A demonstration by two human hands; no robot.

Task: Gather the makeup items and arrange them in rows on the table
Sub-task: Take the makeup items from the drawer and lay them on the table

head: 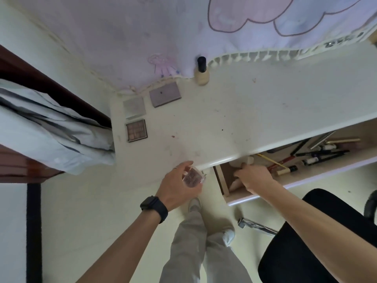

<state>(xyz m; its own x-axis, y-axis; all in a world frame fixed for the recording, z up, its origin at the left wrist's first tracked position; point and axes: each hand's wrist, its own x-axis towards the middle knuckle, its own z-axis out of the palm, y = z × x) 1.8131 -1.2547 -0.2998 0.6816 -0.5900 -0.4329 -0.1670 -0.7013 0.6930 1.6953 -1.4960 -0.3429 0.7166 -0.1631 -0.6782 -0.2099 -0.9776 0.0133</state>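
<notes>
The task is at an early stage. Three palettes (pixel 136 130) lie at the far left corner of the table (pixel 244 111), and a foundation bottle (pixel 202 73) stands at its far edge. The left hand (pixel 179 186) grips a clear blush compact (pixel 192 177) over the near edge. The right hand (pixel 255 176) reaches into the open drawer (pixel 306 180); I cannot tell if it holds anything. Pencils and brushes (pixel 318 155) there are not yet gathered.

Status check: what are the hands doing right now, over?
Left hand grips clear compact. Right hand inside drawer, grasp unclear. Three palettes, bottle on table. Nothing in the way.
</notes>
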